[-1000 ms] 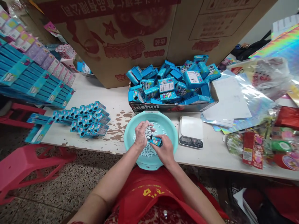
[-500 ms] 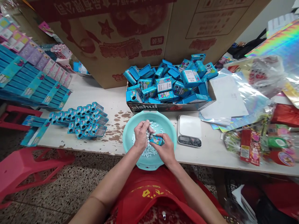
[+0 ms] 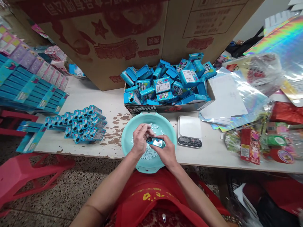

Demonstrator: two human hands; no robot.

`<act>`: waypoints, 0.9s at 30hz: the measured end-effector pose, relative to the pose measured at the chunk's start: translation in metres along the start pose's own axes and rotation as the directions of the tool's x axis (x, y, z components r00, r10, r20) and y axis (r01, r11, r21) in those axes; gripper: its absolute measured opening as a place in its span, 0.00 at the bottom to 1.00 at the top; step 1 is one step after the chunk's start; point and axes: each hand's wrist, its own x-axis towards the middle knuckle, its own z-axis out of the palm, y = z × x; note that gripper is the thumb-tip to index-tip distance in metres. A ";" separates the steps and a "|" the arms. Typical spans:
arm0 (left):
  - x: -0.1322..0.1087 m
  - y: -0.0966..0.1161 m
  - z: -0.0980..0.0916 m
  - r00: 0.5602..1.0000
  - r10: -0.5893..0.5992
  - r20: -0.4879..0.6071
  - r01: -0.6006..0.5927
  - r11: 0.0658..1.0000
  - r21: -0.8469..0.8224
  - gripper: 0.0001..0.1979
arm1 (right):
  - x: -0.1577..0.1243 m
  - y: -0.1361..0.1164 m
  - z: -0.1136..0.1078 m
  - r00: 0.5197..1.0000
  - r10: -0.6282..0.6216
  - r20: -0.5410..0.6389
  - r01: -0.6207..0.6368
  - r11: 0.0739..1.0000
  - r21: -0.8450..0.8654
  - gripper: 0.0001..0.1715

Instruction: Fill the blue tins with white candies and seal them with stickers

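Observation:
My right hand [image 3: 167,150] grips a small blue candy box [image 3: 156,142] between thumb and fingers, above the basin. The box lies on its side, and a dark round hole in its end points at my left hand. My left hand [image 3: 140,138] is closed, with curled fingertips right at that end of the box; what lies inside the fingers is hidden. Below both hands is a turquoise plastic basin [image 3: 127,132] with many small pale candies [image 3: 149,153] in it.
Behind the basin stands a carton [image 3: 165,108] heaped with blue candy boxes [image 3: 163,85], before a large cardboard box [image 3: 132,28]. Upright blue boxes [image 3: 82,124] stand left. Right are a white scale [image 3: 189,127], papers [image 3: 226,94] and packaged sweets [image 3: 251,145]. A pink stool [image 3: 26,173] stands lower left.
The candy box has turned, so its end hole and a shiny side now show. My left fingers have curled in closer to the hole, and the pale candies seen by my palm are now hidden.

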 end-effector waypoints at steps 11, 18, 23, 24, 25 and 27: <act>0.010 -0.054 -0.089 0.943 -0.332 0.004 -0.087 -0.233 0.969 0.20 | -0.015 0.051 -0.001 0.983 -0.106 -0.148 0.110 0.994 0.018 0.19; -0.020 -0.106 -0.067 0.846 -0.519 0.124 0.005 0.239 0.971 0.17 | -0.022 0.047 0.003 0.958 -0.115 -0.261 0.126 0.992 0.025 0.19; -0.009 -0.097 -0.072 0.807 -0.584 0.083 0.228 0.439 0.869 0.08 | -0.020 0.039 -0.003 0.969 -0.010 -0.246 0.028 0.997 0.070 0.20; -0.007 -0.090 -0.073 0.793 -0.605 0.067 0.336 0.528 0.780 0.09 | -0.019 0.039 -0.004 0.970 -0.005 -0.244 0.022 0.997 0.068 0.20; -0.005 -0.082 -0.073 0.785 -0.616 0.062 0.437 0.622 0.650 0.10 | -0.018 0.040 -0.006 0.970 -0.003 -0.242 0.019 0.998 0.064 0.20; -0.001 -0.066 -0.070 0.808 -0.585 0.070 0.532 0.776 0.339 0.13 | -0.016 0.042 -0.007 0.972 0.004 -0.233 0.007 0.999 0.046 0.20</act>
